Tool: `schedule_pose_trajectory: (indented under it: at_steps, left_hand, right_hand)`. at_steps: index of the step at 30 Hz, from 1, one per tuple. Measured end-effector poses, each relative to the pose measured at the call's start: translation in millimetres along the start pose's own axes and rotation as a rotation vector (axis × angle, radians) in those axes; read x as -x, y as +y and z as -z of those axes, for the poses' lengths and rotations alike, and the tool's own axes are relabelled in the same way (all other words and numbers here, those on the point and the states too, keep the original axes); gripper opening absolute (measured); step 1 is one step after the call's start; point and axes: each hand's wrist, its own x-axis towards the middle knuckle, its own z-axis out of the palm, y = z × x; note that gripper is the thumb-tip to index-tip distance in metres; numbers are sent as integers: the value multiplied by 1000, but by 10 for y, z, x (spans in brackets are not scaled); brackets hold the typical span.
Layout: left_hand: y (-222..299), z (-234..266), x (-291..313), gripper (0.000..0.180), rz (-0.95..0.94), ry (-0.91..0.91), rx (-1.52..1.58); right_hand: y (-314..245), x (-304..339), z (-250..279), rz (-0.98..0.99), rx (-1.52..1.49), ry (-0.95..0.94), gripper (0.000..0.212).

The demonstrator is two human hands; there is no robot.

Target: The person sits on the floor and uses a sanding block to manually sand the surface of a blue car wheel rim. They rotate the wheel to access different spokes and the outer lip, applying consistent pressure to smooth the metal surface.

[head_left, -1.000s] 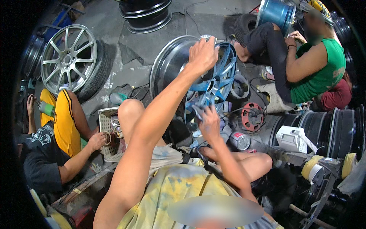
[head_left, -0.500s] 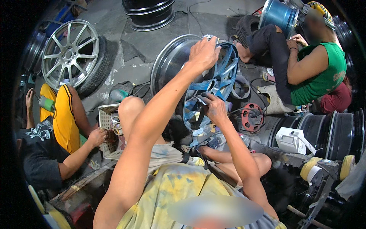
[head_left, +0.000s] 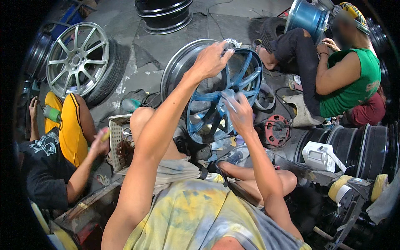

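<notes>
A wheel rim (head_left: 246, 74) with blue spokes and a bare metallic barrel stands tilted on the floor in front of my knees. At its upper edge, my left hand (head_left: 211, 60) grips the rim with curled fingers. Over the hub and spokes is my right hand (head_left: 241, 111), smeared by motion. Its fingers press a small pale sheet (head_left: 227, 97) against the blue face; whether it is paper or cloth is unclear. My left forearm hides part of the barrel.
A person in yellow shorts (head_left: 71, 133) sits at left beside a plastic basket (head_left: 121, 156). Another in a green top (head_left: 348, 87) sits at right. A silver wheel (head_left: 76, 59), a red reel (head_left: 276, 130), a white container (head_left: 318, 155) and dark rims (head_left: 348, 146) surround me.
My right hand has moved up across the spokes to the hub. The rim has turned, its face now more toward me, and my left hand has shifted left. The left person's hand has lifted.
</notes>
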Motion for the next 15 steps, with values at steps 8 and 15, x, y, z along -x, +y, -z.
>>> schedule_pose_trajectory:
  at_steps: [8, 15]
  left_hand:
    - [-32, 76, 108, 52, -34, 33, 15]
    - [126, 91, 161, 56, 21, -54, 13]
  right_hand:
    - [141, 100, 43, 22, -102, -102, 20]
    - [162, -103, -301, -44, -218, -116, 26]
